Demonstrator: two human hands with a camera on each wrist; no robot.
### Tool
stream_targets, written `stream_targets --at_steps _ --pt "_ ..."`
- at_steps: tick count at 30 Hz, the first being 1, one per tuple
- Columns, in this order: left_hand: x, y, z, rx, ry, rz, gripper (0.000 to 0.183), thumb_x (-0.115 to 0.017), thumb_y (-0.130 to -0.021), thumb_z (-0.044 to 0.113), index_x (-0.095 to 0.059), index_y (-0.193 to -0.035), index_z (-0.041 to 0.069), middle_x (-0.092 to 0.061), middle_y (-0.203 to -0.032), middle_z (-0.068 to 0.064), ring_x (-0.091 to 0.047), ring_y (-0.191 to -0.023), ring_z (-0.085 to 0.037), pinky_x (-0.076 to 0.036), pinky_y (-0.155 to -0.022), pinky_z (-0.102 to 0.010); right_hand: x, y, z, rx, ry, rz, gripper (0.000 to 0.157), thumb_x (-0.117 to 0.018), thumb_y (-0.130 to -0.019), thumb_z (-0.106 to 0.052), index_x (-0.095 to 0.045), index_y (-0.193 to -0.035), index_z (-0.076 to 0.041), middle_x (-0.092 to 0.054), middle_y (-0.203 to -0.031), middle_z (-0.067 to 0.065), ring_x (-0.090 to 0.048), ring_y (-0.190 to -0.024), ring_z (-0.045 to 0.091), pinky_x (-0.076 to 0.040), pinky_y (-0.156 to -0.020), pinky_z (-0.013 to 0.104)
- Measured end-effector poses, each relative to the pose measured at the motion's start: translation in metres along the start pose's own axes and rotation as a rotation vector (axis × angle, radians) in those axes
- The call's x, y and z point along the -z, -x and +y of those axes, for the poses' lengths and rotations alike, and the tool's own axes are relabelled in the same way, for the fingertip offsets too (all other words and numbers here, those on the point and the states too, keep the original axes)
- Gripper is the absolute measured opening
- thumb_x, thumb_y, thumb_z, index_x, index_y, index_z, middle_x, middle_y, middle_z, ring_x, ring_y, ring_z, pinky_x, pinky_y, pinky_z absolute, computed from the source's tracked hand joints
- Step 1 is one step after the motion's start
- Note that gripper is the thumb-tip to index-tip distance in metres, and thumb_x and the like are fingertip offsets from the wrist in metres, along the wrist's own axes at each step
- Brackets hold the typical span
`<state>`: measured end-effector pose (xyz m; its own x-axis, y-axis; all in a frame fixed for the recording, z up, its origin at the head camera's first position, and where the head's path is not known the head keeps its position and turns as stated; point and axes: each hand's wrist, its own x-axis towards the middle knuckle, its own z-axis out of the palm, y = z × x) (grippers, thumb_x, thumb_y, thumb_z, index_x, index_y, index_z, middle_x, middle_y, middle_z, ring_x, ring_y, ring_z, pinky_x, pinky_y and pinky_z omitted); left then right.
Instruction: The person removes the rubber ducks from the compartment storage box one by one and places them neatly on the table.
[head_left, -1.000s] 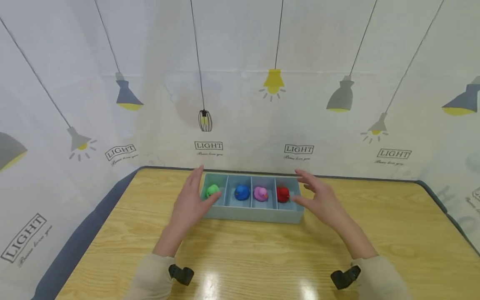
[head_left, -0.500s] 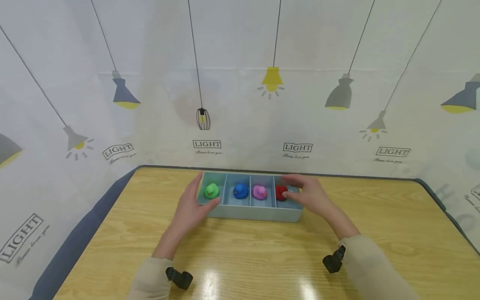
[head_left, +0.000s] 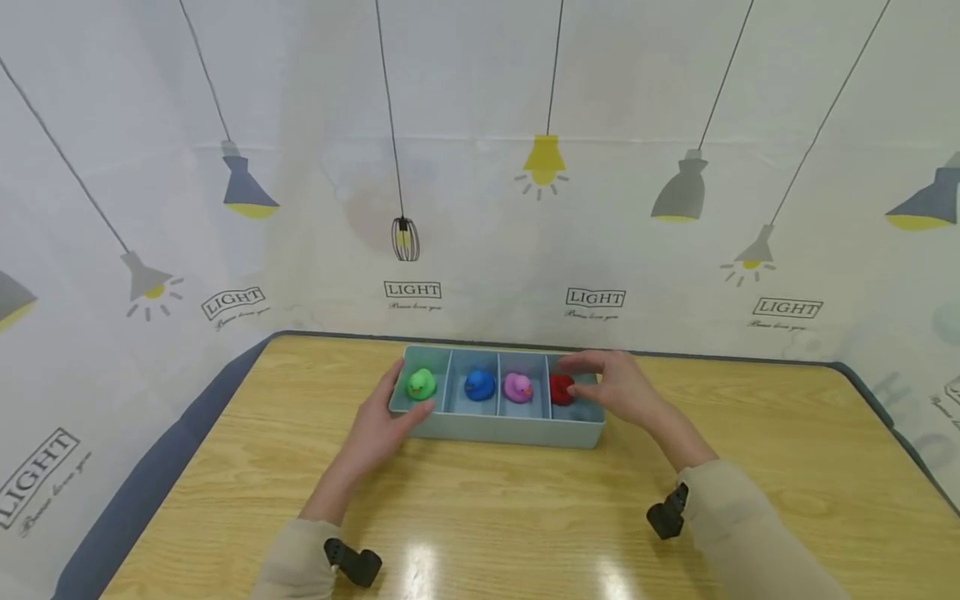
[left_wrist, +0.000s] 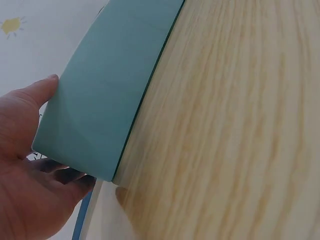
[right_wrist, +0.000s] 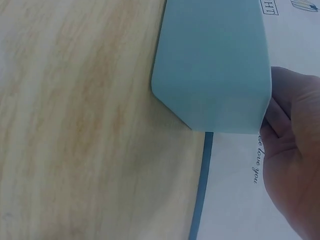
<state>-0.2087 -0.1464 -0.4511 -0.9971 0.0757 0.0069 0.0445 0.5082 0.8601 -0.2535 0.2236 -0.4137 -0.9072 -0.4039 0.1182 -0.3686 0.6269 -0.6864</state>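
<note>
A light blue box (head_left: 506, 429) with a row of compartments stands on the table, a small toy duck in each. From the left they are a green duck (head_left: 421, 384), a blue duck (head_left: 480, 385), a pink duck (head_left: 517, 387) and a red duck (head_left: 560, 390). My left hand (head_left: 378, 429) holds the box's left end, thumb at the front rim and fingers along the end wall. My right hand (head_left: 618, 390) reaches into the rightmost compartment, thumb and fingers around the red duck and partly covering it. In the right wrist view the box wall hides those fingertips.
The wooden table (head_left: 480, 517) ends close behind the box at a dark edge. Beyond it hangs a pale cloth (head_left: 480, 208) printed with lamps. Each sleeve carries a small black wrist camera (head_left: 354, 563).
My right hand has moved left from beside the box into the rightmost compartment, closing around the red duck. My left hand has settled lower against the box's left end.
</note>
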Motion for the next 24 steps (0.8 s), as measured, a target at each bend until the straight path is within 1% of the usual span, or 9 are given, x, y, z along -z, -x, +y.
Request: stream_targets --at_steps 4,7,11,18,24 --pt "0.001 -0.001 -0.003 0.013 0.027 -0.018 0.087 -0.071 -0.098 0.035 -0.019 -0.165 0.013 -0.029 -0.164 -0.020 -0.027 -0.150 -0.040 -0.024 -0.120 -0.056 0.001 -0.004 -0.001 0.055 0.073 -0.037 0.037 -0.076 -0.089 -0.001 -0.071 -0.125 -0.001 -0.073 -0.119 0.014 -0.068 -0.111 0.034 -0.052 -0.097 0.056" --pt "0.001 -0.002 -0.005 0.013 0.071 -0.036 0.085 -0.070 -0.099 0.032 -0.019 -0.165 0.013 -0.027 -0.165 -0.019 -0.024 -0.151 -0.039 -0.024 -0.120 -0.055 0.002 -0.008 -0.002 0.080 0.098 -0.073 0.035 -0.075 -0.089 0.002 -0.072 -0.124 0.000 -0.072 -0.120 0.014 -0.067 -0.112 0.034 -0.052 -0.097 0.055" --pt "0.001 -0.005 -0.009 0.002 0.129 -0.053 0.085 -0.071 -0.099 0.028 -0.021 -0.165 0.012 -0.023 -0.167 -0.017 -0.021 -0.153 -0.036 -0.024 -0.120 -0.052 0.003 -0.012 -0.001 0.087 0.112 -0.098 0.034 -0.073 -0.089 0.003 -0.072 -0.124 0.000 -0.072 -0.120 0.015 -0.067 -0.114 0.034 -0.052 -0.097 0.054" --pt "0.003 -0.006 -0.012 -0.002 0.183 -0.057 0.086 -0.074 -0.097 0.026 -0.022 -0.164 0.012 -0.020 -0.168 -0.015 -0.018 -0.154 -0.034 -0.022 -0.121 -0.049 0.003 -0.017 -0.001 0.113 0.159 -0.092 0.037 -0.075 -0.088 0.001 -0.071 -0.125 0.002 -0.073 -0.118 0.015 -0.068 -0.112 0.033 -0.054 -0.096 0.051" --pt "0.004 -0.006 -0.011 0.000 0.194 -0.063 0.085 -0.073 -0.097 0.024 -0.022 -0.165 0.013 -0.020 -0.169 -0.015 -0.017 -0.154 -0.034 -0.023 -0.121 -0.049 0.002 -0.017 -0.001 0.077 0.166 -0.108 0.040 -0.077 -0.087 0.001 -0.070 -0.127 0.001 -0.072 -0.121 0.016 -0.067 -0.115 0.033 -0.053 -0.098 0.052"
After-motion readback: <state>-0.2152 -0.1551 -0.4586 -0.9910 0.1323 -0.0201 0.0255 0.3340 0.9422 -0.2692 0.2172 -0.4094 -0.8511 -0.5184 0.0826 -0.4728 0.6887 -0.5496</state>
